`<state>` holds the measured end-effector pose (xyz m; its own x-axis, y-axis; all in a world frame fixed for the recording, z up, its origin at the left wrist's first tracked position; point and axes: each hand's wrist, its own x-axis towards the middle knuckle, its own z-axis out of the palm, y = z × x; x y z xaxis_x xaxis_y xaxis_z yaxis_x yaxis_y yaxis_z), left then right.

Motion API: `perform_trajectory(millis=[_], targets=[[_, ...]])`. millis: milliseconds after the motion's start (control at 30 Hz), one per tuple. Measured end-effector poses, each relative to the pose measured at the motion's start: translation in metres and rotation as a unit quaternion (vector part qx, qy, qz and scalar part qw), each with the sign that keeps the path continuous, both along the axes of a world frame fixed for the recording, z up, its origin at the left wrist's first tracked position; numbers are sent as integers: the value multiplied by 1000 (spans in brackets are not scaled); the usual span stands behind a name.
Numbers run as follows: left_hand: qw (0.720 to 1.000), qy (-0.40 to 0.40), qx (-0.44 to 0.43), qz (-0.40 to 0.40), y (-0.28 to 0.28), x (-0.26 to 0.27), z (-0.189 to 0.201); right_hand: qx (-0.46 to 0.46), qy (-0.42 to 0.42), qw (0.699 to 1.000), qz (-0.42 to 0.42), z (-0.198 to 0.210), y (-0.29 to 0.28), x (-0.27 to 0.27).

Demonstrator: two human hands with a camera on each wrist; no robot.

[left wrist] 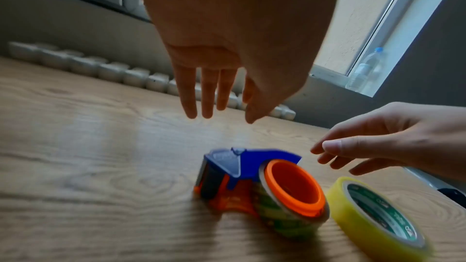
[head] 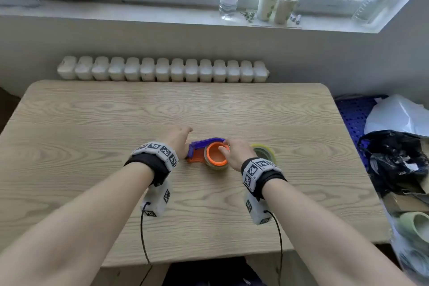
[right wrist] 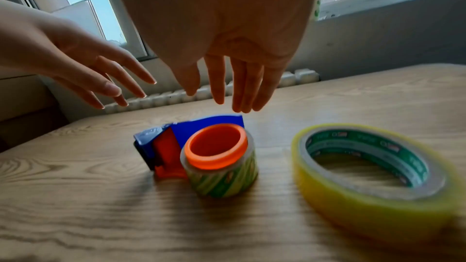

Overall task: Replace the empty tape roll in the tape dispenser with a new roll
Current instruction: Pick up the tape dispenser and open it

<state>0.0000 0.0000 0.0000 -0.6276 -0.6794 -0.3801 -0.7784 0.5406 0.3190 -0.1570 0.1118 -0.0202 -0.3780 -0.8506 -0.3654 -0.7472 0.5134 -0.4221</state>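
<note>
Now both hands (right wrist: 221, 33) (left wrist: 227, 27) hover, fingers spread, above the tape dispenser (head: 209, 152).

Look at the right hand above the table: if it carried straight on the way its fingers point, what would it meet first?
Probably the tape dispenser: the right hand hangs open, fingers pointing down over its blue top edge, behind the orange hub. Depth is unclear.

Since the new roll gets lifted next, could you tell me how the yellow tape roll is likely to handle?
The yellow tape roll lies flat on the table, so it probably won't roll until tipped on edge. Its thick winding suggests a stiff, fairly solid ring. The glossy side may feel slippery.
</note>
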Motion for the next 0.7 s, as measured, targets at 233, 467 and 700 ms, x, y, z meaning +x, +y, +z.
perform_trajectory(millis=[233, 467, 700], targets=[[998, -20, 52, 24, 11, 10, -38, 32, 19, 998, 54, -35, 5, 12], [996, 29, 81, 37, 8, 14, -58, 25, 83, 990, 111, -57, 6, 22], [991, 57, 96, 76, 2, 13, -65, 5, 96, 990, 107, -65, 6, 25]])
